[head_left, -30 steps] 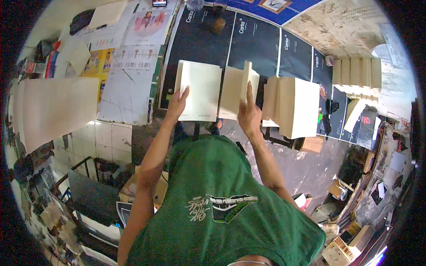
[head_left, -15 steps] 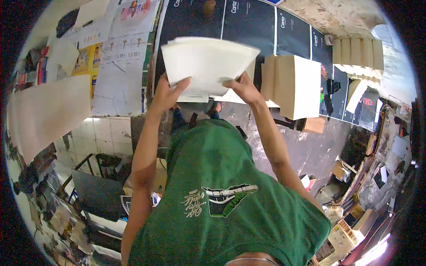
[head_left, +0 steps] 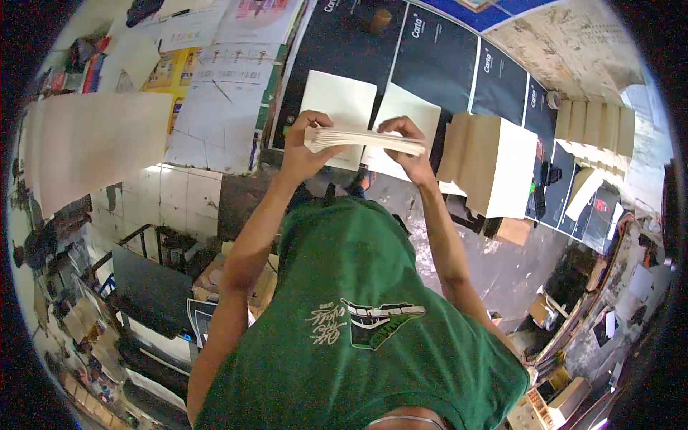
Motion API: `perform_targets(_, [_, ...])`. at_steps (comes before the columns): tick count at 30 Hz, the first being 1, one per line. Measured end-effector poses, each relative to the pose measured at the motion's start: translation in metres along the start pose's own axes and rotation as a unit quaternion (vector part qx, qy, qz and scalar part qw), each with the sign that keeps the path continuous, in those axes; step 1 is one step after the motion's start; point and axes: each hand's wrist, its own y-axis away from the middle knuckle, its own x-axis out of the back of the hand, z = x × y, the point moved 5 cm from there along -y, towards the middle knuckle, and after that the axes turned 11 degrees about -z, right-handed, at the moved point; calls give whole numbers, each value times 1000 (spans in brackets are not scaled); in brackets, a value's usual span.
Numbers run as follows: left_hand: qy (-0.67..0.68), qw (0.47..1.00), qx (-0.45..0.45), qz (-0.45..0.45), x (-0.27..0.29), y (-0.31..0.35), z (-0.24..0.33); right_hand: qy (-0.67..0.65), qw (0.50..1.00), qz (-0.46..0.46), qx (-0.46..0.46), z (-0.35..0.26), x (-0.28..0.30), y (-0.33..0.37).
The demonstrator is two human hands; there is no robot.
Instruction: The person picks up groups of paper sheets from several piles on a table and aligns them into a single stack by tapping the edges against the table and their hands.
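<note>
Black surface: the long dark surface runs across the top and down the right side, with pale lines on it.
Big pale stack: this wide paper stack stands far out on the left.
Thick cream stack: this fat stack of paper is to the right of the right hand, well apart from the left hand.
Row of cream stacks: these piles sit side by side farther right, near the wall.
Left flat paper: a cream piece lies just past the left hand.
Right flat paper: another cream piece lies beside it, with a dark gap between.
Paper bundle: many thin sheets are up between both hands, edge showing, a bit bent.
Left hand: it pinches the bundle's left end, thumb on the near side, fingers curled behind.
Right hand: it pinches the right end the same way.
</note>
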Motion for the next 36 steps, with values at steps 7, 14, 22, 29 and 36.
perform_targets(7, [19, 999, -18, 38, -12, 0, -2, -45, 997, 55, 6, -4, -20, -4])
perform_targets(14, [27, 997, 14, 64, -8, 11, -26, -62, 997, 41, -26, 44, -14, 10])
perform_targets(22, [-46, 977, 174, 117, 52, 59, -69, 74, 993, 32, -88, -32, -33, 24])
perform_targets(29, [-466, 783, 411, 29, 239, 146, -144, 527, 769, 295, -210, -112, 119, 153])
perform_targets(36, [-232, 874, 426, 17, 250, 179, -258, 502, 770, 269, -288, -97, 170, 156])
